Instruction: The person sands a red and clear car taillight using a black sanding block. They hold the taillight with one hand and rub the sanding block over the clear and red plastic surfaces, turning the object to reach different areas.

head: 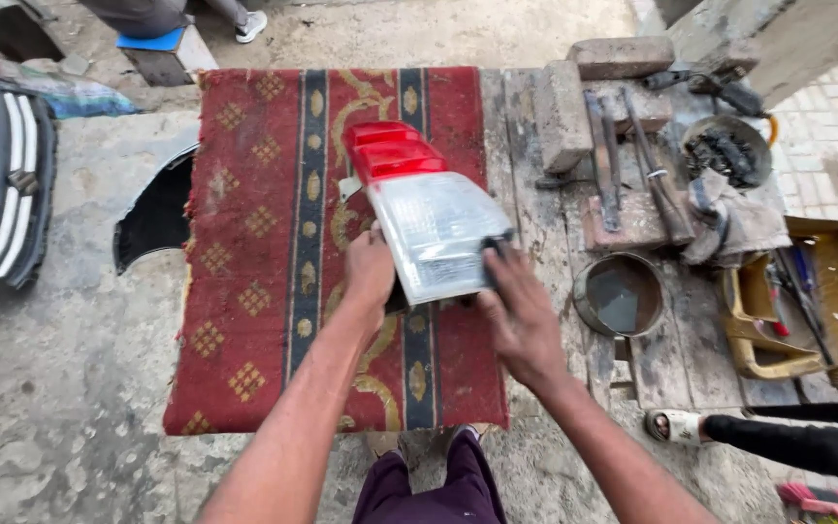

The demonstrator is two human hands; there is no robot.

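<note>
Fingers of the right hand [519, 315] are pressed flat on a small dark pad [493, 247] against the red-and-clear plastic tail-light lens [429, 218]; the left hand [369, 272] is clamped on its lower edge. Cloudy haze is seen across the clear section, so much rubbing seems left. The lamp is propped on a worn red patterned rug [244, 243].

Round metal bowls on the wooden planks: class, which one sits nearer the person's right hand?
The shallow bowl holding dark liquid, just beside the right hand at the rug's edge. The other bowl, filled with dark lumps, lies farther back near the bricks.
</note>
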